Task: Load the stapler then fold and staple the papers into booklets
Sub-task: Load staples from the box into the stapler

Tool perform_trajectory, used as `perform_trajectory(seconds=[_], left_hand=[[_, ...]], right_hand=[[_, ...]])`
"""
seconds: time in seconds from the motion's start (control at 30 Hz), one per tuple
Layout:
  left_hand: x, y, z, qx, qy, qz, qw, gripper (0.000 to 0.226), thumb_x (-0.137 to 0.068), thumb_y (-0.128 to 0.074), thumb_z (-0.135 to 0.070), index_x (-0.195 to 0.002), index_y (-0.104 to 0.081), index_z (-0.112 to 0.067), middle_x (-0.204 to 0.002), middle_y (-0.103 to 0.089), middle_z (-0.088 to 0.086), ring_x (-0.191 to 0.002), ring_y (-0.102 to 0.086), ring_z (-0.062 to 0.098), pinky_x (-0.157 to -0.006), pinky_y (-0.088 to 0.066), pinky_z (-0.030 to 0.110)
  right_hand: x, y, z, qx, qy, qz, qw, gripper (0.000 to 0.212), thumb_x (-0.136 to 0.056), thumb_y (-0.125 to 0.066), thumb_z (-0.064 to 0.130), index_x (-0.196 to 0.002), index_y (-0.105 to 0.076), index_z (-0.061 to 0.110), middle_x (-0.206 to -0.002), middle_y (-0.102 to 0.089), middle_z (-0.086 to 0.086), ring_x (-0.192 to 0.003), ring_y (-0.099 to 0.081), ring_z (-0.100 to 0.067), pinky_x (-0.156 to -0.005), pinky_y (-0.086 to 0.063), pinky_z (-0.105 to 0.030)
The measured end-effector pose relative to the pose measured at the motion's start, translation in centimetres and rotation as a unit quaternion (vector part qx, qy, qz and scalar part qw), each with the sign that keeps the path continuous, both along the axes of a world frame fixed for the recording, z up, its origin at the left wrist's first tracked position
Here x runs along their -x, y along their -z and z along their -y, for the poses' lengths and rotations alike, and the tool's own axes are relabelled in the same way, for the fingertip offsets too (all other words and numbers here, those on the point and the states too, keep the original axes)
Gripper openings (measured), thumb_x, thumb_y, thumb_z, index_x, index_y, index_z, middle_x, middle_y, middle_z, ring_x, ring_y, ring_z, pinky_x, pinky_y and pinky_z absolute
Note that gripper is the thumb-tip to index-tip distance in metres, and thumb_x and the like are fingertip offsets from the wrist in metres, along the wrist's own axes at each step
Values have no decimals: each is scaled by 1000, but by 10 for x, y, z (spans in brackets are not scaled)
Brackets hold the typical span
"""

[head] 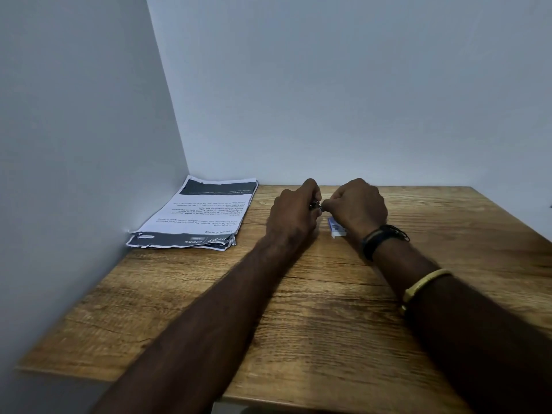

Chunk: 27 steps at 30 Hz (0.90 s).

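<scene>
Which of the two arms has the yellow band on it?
The right arm: its yellow band sits up the forearm, behind a black wristband near the right hand. The left hand and its arm are bare.

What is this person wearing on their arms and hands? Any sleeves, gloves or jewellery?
No sleeves or gloves show: both forearms are bare down to the hands. The left hand and its wrist carry nothing. Just behind the right hand sits a black wristband with thin dark cords trailing from it. Further up that forearm is a slim gold-coloured bangle. No rings can be made out.
</scene>
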<state>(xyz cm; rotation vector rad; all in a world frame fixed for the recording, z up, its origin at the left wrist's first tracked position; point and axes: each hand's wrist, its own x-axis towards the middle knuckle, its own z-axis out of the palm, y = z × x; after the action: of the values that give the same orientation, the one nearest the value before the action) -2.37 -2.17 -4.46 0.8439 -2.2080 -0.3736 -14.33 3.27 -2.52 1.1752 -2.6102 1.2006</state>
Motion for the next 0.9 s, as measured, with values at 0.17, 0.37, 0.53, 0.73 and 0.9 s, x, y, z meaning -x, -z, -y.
perform_trajectory(seconds=[0.17,0.37,0.53,0.73,0.9], left_hand=[[4,3,-6,25,-13,32,999,28,-86,-73,-16,-99,-52,-30,-91,-75,2,-86,-69,25,-70,-59,43],[5,5,-7,31,-25,58,998,28,-84,-69,-20,-98,-49,-32,-88,-71,5,-84,-64,29,-70,-57,44],[6,6,-5,27,-23,61,998,27,-84,-70,-21,-99,-50,-31,-89,-72,4,-85,-64,28,-71,-57,43],[8,6,-1,16,-20,51,998,26,-84,-71,-20,-97,-51,-32,-90,-72,3,-87,-64,28,-70,-54,41],[2,6,6,-3,-11,27,1000,26,-83,-73,-18,-95,-52,-28,-87,-72,1,-86,-65,26,-74,-55,44]], right_hand=[[2,-6,4,-36,3,42,998,35,-70,-86,39,-80,-69,10,-79,-72,-8,-75,-69,-31,-59,-51,-31],[14,-9,4,-52,-31,148,987,42,-66,-91,33,-89,-71,5,-88,-75,-12,-82,-73,-28,-62,-58,-34],[21,-9,6,-54,-47,183,981,41,-68,-90,30,-94,-71,4,-90,-76,-12,-84,-75,-27,-73,-60,-38],[18,-2,9,-39,-34,161,986,37,-71,-87,35,-88,-70,7,-83,-74,-8,-77,-73,-25,-66,-60,-34],[14,2,7,15,-51,143,988,25,-74,-73,29,-65,-59,10,-62,-61,-4,-59,-57,-22,-50,-40,-26]])
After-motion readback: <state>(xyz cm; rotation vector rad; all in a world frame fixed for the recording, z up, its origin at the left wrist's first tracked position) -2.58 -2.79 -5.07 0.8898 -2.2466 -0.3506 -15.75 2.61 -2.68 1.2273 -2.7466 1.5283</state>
